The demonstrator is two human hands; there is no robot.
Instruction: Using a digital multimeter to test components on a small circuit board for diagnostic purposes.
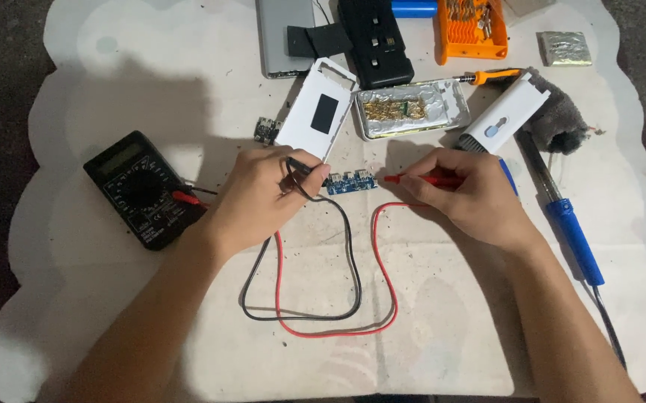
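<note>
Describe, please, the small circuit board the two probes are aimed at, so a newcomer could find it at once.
Start at the pale mat and find where the left hand and right hand nearly meet. Between the black probe and red probe lies the circuit board. It is the only small blue strip there, just below the white casing.

Both forearms enter from below, converging toward centre. Left hand (259, 195) curled, knuckles up, fingers pinched closed at its right edge. Right hand (466, 192) palm down, fingertips pinched closed, pointing left.
</note>
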